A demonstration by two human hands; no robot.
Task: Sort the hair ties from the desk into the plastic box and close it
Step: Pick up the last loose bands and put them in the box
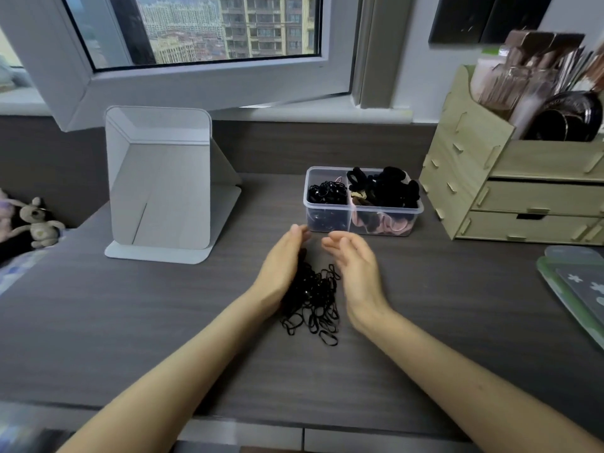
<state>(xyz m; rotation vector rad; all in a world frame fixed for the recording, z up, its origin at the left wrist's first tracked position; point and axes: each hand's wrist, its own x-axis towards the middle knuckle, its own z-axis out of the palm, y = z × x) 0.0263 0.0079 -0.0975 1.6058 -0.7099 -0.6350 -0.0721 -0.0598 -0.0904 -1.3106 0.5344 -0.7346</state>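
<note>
Left hand (283, 264) and right hand (352, 266) are held on edge over the bench (130, 322), palms facing, fingers loosely extended, gripping nothing. Loose black hair ties (313, 302) lie heaped between them, against the left palm. The lidless plastic box (385, 209), both compartments part-filled, sits just beyond both hands.

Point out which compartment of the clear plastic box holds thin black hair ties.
The left compartment: thin black loops fill it, while the right compartment holds thick black and pink scrunchies.
</note>
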